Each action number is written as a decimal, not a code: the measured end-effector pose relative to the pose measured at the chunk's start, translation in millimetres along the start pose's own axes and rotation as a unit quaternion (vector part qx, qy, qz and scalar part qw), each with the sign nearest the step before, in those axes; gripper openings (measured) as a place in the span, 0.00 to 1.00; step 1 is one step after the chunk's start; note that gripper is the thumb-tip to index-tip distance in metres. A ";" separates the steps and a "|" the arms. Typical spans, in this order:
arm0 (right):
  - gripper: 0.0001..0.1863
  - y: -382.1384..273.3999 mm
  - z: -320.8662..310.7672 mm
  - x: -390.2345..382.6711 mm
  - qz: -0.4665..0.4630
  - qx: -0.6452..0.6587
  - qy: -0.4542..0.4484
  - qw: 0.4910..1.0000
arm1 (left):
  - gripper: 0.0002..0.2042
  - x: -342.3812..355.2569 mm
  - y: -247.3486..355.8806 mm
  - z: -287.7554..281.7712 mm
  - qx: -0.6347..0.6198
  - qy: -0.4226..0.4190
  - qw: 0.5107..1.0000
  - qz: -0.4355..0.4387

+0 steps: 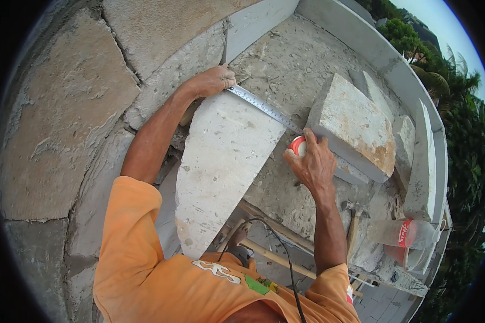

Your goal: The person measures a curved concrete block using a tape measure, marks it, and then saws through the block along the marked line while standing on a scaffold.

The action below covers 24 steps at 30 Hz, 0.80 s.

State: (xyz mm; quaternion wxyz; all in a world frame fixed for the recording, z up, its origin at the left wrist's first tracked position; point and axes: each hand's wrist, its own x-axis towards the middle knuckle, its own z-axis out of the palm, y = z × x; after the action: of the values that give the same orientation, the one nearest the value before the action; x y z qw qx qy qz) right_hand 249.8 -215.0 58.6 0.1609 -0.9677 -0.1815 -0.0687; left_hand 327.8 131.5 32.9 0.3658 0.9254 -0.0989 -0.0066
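A pale, tapering concrete slab [221,167] lies in the middle, in front of my body. My left hand [210,79] is closed on the end of a metal tape blade [256,105] at the slab's upper left corner. The blade runs across the slab's top edge to the red tape measure [298,146], which my right hand [315,159] holds beside the slab's upper right corner.
Concrete blocks [350,124] lie right, inside a low wall [355,37]. A hammer [353,226] and plastic containers [407,237] sit lower right. Cracked stonework [59,129] fills the left. Timber poles [277,258] show below; trees [458,151] stand beyond the wall.
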 end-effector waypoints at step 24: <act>0.38 -2.5 3.4 -3.5 0.008 -0.043 0.020 0.999 | 0.11 19.0 -18.2 6.6 -0.022 -0.057 0.998 0.002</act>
State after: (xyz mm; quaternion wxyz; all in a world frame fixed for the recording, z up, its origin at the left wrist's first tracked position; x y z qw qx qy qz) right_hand 245.9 -212.8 55.4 0.1232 -0.9737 -0.1669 -0.0941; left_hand 349.0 136.5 16.9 0.3802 0.9149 -0.1213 -0.0613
